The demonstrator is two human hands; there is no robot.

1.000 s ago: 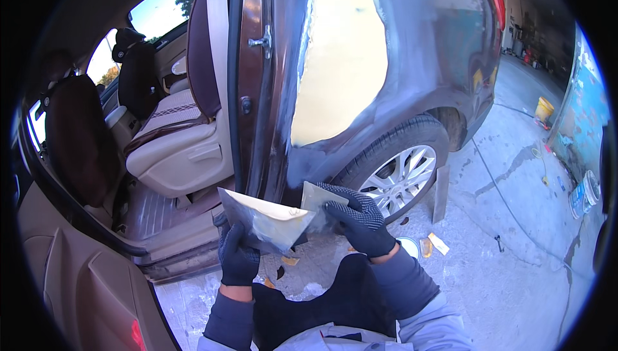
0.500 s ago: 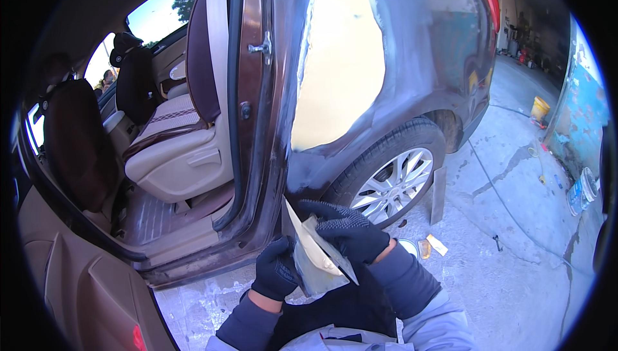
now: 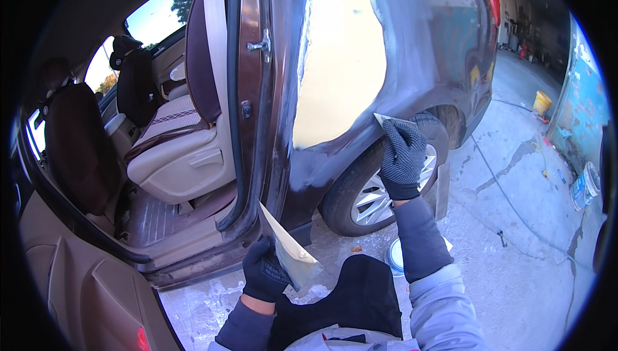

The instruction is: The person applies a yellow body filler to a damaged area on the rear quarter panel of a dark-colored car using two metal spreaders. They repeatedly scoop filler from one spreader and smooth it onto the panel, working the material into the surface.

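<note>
My gloved left hand (image 3: 262, 270) is closed on a flat metal plate (image 3: 288, 253) that carries cream-coloured body filler (image 3: 297, 248) along its upper face. Higher up and to the right, my gloved right hand (image 3: 403, 156) grips a filler spreader (image 3: 394, 119), a thin flat blade whose tip points up and left. That blade is close to the lower right edge of a large cream filler patch (image 3: 341, 61) on the car's rear side panel; whether it touches the panel I cannot tell. Grey sanded paint (image 3: 412, 48) surrounds the patch.
Below the panel is the rear wheel (image 3: 380, 196), with a board (image 3: 442, 190) leaning beside it. A white tin (image 3: 395, 257) stands on the floor by my right forearm. The open car doorway shows a beige seat (image 3: 180, 151). A hose (image 3: 508, 203) crosses the concrete; buckets (image 3: 584, 187) stand right.
My right hand has moved up and right from the plate to the panel with the spreader. My left hand stays low with the plate, shifted slightly left.
</note>
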